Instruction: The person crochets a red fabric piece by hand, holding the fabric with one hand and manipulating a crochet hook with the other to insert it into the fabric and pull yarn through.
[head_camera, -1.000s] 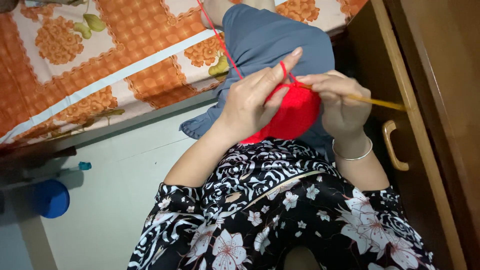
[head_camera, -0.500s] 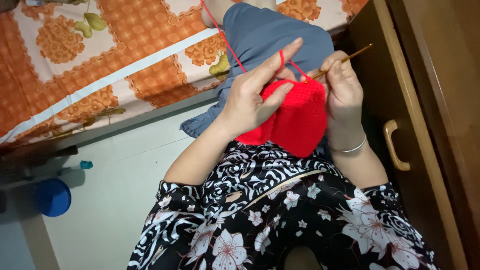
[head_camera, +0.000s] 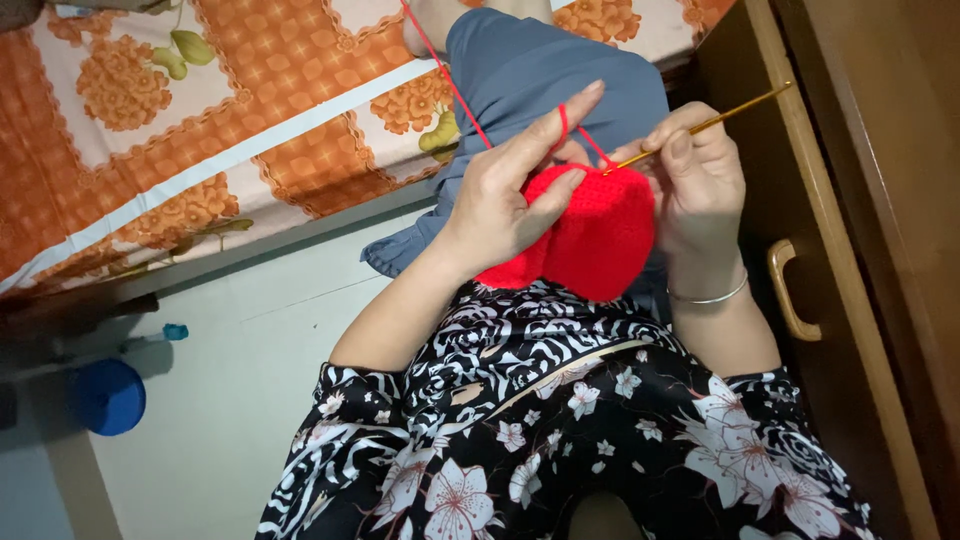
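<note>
Fingers of our left hand are pinching the red crochet piece, its red yarn looping over the forefinger. Our right hand is closing around a golden crochet hook, its tip touching the piece's top edge.

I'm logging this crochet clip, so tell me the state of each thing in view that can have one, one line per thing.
Red crocheted yarn piece: unfinished, held up between both hands.
Thin golden crochet hook: tip at the piece's top edge, handle angled up to the right.
Red yarn strand: taut, looped over the left index finger.
Left hand: gripping the piece.
Right hand: fingers closed on the hook.
Brown wooden cabinet drawer: shut.
</note>
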